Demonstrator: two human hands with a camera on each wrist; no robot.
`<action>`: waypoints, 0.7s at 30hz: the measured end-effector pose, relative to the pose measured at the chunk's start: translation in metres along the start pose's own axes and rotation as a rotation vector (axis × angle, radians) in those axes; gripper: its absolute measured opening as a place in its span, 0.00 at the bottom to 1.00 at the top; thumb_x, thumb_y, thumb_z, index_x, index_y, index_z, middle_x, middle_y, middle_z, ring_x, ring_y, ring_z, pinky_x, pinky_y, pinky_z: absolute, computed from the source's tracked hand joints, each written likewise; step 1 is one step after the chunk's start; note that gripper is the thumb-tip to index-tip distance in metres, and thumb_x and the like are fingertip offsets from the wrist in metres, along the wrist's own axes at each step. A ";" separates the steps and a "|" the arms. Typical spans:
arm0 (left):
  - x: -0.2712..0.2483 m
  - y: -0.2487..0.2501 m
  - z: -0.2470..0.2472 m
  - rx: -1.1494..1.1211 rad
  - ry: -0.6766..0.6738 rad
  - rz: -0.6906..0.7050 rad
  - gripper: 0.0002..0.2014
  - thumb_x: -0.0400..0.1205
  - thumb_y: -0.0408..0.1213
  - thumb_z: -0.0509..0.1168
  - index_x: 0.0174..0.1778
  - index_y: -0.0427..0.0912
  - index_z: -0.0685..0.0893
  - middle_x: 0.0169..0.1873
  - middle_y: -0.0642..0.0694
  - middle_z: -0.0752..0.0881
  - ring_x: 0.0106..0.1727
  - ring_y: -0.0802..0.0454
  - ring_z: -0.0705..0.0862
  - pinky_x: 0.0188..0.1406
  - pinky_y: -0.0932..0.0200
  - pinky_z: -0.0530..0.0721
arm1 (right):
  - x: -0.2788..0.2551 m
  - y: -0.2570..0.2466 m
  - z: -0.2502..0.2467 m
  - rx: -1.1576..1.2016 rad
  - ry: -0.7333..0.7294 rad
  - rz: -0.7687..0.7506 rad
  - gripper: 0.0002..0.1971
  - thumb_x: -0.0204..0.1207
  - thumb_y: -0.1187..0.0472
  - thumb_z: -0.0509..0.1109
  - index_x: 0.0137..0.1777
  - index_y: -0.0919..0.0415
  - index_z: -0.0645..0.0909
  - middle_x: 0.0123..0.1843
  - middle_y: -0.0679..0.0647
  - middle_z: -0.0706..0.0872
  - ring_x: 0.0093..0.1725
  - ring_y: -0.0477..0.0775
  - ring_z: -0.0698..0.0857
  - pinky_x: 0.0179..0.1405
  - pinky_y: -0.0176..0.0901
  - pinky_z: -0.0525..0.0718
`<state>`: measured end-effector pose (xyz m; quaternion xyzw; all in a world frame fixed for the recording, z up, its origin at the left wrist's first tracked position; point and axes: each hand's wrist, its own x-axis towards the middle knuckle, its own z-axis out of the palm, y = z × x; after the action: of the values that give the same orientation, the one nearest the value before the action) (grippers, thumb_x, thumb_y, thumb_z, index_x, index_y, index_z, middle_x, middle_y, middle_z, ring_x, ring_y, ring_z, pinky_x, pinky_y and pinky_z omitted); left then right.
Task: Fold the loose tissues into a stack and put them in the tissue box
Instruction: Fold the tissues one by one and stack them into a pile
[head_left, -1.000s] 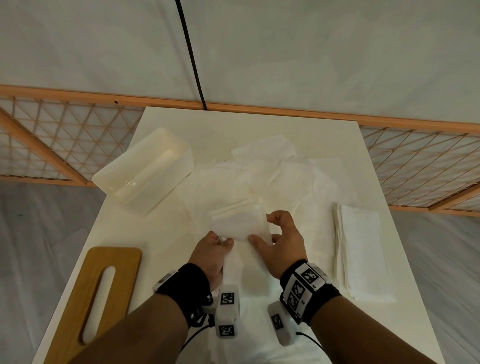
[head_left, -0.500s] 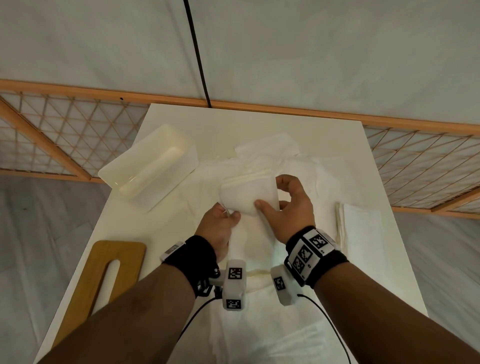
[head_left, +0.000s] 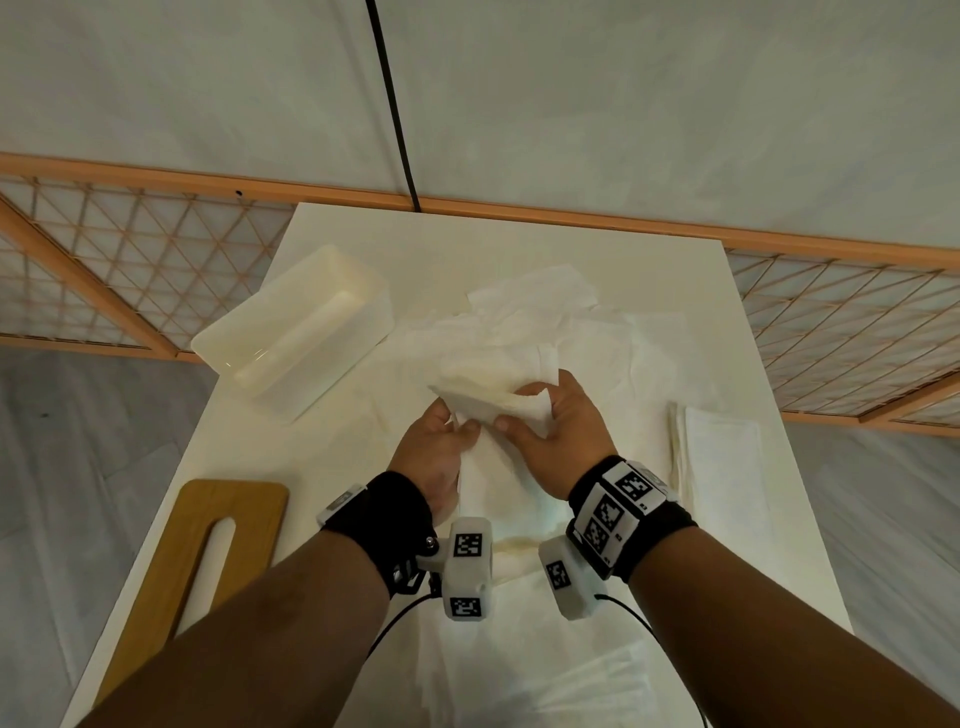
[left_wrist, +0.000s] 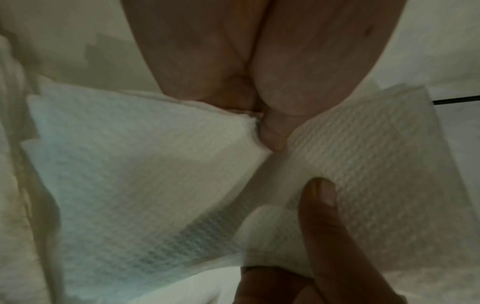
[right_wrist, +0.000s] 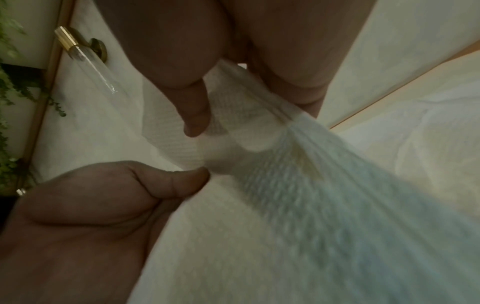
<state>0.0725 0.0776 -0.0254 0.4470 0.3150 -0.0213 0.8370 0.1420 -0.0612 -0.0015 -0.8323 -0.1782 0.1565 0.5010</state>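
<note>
I hold one tissue (head_left: 493, 397) up over the middle of the white table (head_left: 332, 452), between both hands. My left hand (head_left: 434, 457) pinches its near left edge, thumb against curled fingers (left_wrist: 272, 133), and the left wrist view shows the embossed sheet folded over on itself there. My right hand (head_left: 558, 441) grips the right end, with the thumb on the near side and the other fingers curled round the far side, so that the paper bunches into pleats in the right wrist view, where my thumb (right_wrist: 194, 121) presses on it. The lower part of the sheet hangs down between my wrists towards the table.

Under and beyond the held sheet lie the loose tissues (head_left: 623, 353), spread flat and overlapping across the far middle of the table. To the right, near the table's edge, the folded stack (head_left: 719, 467) lies flat and well apart from my hands. The tissue box (head_left: 296, 332) stands at the far left of the table, set at an angle, its open top up. Its wooden lid (head_left: 208, 551), with a long slot down it, lies flat at the near left, apart from the box. More white paper (head_left: 519, 675) lies on the table near my forearms.
</note>
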 end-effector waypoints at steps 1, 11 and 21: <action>-0.001 0.000 0.000 0.003 -0.019 -0.005 0.15 0.89 0.24 0.60 0.66 0.44 0.84 0.58 0.37 0.91 0.59 0.37 0.90 0.55 0.42 0.88 | 0.001 -0.001 -0.001 -0.012 -0.023 -0.005 0.08 0.78 0.57 0.79 0.51 0.47 0.82 0.57 0.46 0.77 0.51 0.38 0.80 0.46 0.19 0.76; -0.002 -0.008 0.001 0.004 -0.039 0.002 0.16 0.88 0.22 0.61 0.69 0.42 0.80 0.60 0.39 0.91 0.61 0.39 0.90 0.56 0.43 0.89 | 0.008 -0.004 -0.004 0.074 0.133 0.085 0.30 0.70 0.51 0.86 0.66 0.46 0.72 0.61 0.38 0.82 0.52 0.49 0.90 0.51 0.50 0.92; -0.002 -0.009 0.001 0.017 -0.059 0.033 0.17 0.88 0.21 0.59 0.69 0.41 0.81 0.61 0.38 0.91 0.63 0.39 0.90 0.60 0.43 0.88 | 0.009 -0.003 -0.009 0.107 0.108 0.117 0.21 0.69 0.50 0.86 0.57 0.43 0.79 0.57 0.41 0.88 0.51 0.48 0.91 0.52 0.52 0.92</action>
<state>0.0686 0.0707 -0.0302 0.4584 0.2826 -0.0235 0.8423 0.1529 -0.0626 0.0048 -0.8204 -0.0935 0.1498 0.5438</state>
